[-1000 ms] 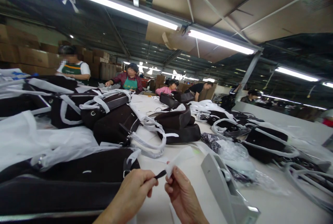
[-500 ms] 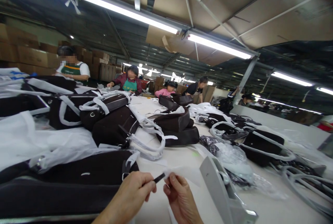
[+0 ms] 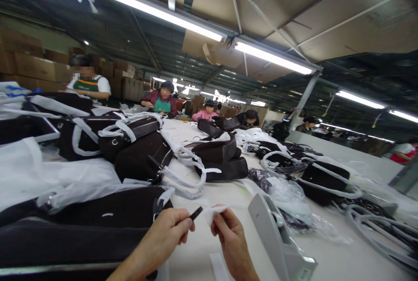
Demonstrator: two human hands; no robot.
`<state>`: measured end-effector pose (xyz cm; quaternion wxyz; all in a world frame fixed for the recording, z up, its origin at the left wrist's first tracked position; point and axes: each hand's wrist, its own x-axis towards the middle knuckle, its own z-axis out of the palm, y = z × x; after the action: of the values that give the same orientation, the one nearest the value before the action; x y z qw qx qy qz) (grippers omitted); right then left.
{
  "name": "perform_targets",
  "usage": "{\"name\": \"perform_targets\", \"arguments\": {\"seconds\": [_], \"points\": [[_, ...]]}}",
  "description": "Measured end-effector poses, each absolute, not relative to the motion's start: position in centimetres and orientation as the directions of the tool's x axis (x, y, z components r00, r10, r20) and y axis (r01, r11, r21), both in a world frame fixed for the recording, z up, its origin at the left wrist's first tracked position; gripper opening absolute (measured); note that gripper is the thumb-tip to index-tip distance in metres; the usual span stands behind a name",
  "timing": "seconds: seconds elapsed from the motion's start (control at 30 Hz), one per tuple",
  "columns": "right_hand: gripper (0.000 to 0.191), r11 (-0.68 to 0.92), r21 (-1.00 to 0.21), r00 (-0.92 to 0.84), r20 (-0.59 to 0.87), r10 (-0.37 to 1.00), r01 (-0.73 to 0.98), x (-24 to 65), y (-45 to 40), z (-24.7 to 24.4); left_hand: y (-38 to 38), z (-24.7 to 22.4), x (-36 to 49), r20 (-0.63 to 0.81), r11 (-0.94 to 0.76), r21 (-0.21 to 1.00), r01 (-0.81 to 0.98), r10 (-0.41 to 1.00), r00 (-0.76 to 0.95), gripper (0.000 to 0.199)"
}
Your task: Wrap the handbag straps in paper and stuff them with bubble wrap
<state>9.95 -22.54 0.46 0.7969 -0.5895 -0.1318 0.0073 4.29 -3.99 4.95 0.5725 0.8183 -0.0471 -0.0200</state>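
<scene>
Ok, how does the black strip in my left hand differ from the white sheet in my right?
The black strip shows narrow and straight; the white sheet looks bunched and uneven. The strip is far darker than the sheet. The left hand pinches the strip, the right hand the sheet. Both are hand-held.

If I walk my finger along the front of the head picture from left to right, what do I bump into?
Big black bag → left hand → black strip → right hand pinching a thin white sheet → light-grey device.
</scene>
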Motion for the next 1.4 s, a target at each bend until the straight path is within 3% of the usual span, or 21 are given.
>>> {"name": "perform_targets", "arguments": {"seconds": [0.13, 0.3, 0.7, 1.13, 1.4], "points": [[0.040, 0.300, -0.951, 0.971, 0.138, 0.198, 0.074, 9.8, -22.4, 0.4, -4.0, 5.2, 4.2, 0.024, -0.328, 0.943, -0.055, -0.097, 0.995, 0.037], [0.045, 0.408, -0.911, 0.964, 0.056, 0.259, -0.056, 9.5, -22.1, 0.9, -3.9, 5.4, 4.3, 0.029, -0.324, 0.944, -0.058, -0.093, 0.995, 0.035], [0.039, 0.518, -0.819, 0.929, -0.046, 0.368, -0.246, 9.1, -21.6, 1.5, -3.9, 5.3, 4.2, 0.025, -0.324, 0.945, -0.053, -0.092, 0.995, 0.035], [0.037, 0.541, -0.815, 0.947, -0.026, 0.319, -0.205, 9.0, -21.6, 1.3, -3.9, 5.0, 4.2, 0.031, -0.332, 0.941, -0.067, -0.113, 0.993, 0.033], [0.040, 0.600, -0.774, 0.969, -0.066, 0.240, -0.201, 9.4, -21.6, 1.2, -4.0, 5.6, 3.9, -0.006, -0.430, 0.902, -0.036, -0.097, 0.995, 0.031]]}}
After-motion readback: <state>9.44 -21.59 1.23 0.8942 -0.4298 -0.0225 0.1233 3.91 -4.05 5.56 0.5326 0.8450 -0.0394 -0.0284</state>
